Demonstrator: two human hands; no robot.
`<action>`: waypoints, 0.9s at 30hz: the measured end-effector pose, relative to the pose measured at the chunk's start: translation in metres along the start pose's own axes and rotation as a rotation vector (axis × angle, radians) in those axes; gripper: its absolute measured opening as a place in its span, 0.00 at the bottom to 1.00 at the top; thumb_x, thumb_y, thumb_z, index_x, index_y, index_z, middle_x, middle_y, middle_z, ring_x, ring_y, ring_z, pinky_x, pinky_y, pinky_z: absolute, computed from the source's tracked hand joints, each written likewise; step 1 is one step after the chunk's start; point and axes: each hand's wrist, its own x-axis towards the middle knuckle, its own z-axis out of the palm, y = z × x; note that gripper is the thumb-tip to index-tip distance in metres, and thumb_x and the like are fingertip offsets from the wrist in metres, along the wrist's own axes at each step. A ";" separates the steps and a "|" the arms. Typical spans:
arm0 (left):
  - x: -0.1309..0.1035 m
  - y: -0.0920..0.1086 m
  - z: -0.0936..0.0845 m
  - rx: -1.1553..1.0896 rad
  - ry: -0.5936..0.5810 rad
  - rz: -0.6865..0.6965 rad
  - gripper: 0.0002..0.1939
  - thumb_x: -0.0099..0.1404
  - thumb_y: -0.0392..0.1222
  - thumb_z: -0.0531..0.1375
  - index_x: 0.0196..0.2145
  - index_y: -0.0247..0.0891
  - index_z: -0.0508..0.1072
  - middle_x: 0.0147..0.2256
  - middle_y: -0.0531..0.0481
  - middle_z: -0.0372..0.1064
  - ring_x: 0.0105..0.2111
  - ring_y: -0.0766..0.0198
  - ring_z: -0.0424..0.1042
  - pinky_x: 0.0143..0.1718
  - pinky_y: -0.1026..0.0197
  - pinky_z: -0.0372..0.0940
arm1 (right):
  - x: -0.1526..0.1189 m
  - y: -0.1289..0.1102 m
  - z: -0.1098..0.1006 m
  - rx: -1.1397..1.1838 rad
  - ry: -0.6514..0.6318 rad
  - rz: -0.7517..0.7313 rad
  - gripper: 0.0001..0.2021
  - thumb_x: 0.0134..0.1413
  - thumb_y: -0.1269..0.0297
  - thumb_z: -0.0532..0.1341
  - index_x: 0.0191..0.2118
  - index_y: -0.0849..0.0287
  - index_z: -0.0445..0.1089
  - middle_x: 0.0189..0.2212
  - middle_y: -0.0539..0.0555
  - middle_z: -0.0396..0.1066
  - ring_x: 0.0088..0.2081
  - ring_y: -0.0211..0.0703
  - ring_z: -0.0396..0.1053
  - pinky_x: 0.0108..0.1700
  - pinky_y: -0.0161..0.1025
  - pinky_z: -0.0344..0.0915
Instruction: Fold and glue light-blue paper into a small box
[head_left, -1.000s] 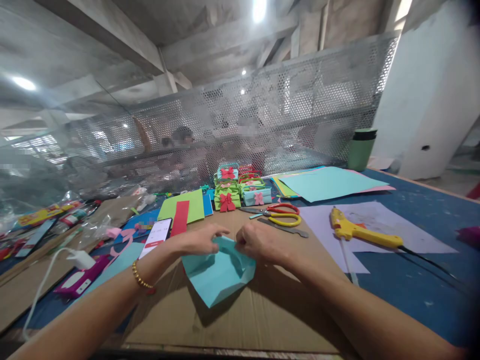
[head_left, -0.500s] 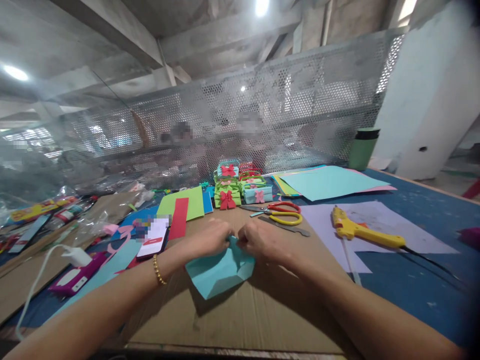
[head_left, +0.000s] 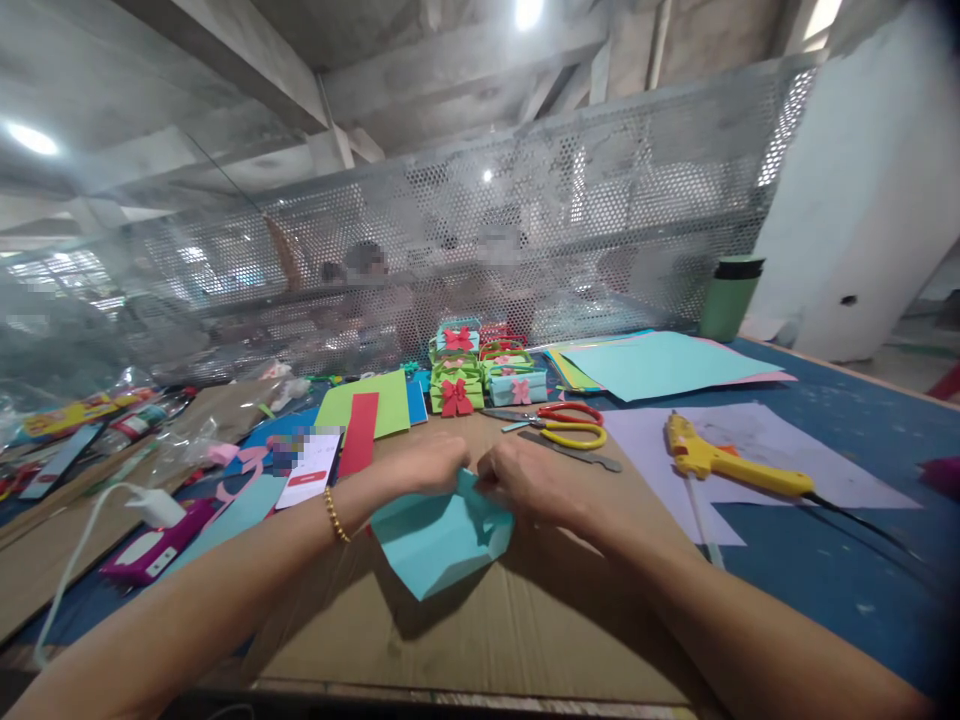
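In the middle of the frame, the left hand pinches the top edge of the folded light blue paper. The right hand pinches it just beside, fingers curled in. To do this well, the left should hold softly and the right should press the edge evenly, so nothing rips. The left fingertips are hard to see. I cannot tell if the paper touches the flat brown cardboard below. The right hand hides its top right corner.

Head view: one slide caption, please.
Left hand and right hand hold folded turquoise paper over brown cardboard, left of a yellow glue gun.
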 end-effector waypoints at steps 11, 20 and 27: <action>0.008 -0.002 -0.009 0.041 -0.035 0.029 0.16 0.59 0.30 0.57 0.40 0.41 0.81 0.37 0.47 0.78 0.37 0.58 0.73 0.34 0.63 0.61 | 0.007 0.009 0.010 -0.009 0.060 -0.011 0.10 0.50 0.72 0.59 0.31 0.62 0.79 0.27 0.58 0.77 0.27 0.39 0.67 0.27 0.36 0.47; 0.008 -0.005 -0.012 0.028 -0.111 0.099 0.16 0.55 0.33 0.63 0.42 0.43 0.80 0.35 0.50 0.78 0.34 0.59 0.73 0.31 0.64 0.60 | 0.006 0.007 0.007 -0.014 0.034 -0.013 0.10 0.52 0.72 0.59 0.32 0.62 0.80 0.26 0.57 0.77 0.26 0.39 0.68 0.26 0.36 0.47; 0.010 -0.001 0.018 0.126 0.088 0.004 0.09 0.63 0.34 0.56 0.35 0.35 0.77 0.36 0.40 0.76 0.37 0.53 0.73 0.35 0.58 0.60 | 0.007 0.006 0.007 -0.037 0.029 -0.006 0.10 0.51 0.72 0.58 0.32 0.63 0.79 0.28 0.58 0.78 0.28 0.40 0.69 0.27 0.36 0.47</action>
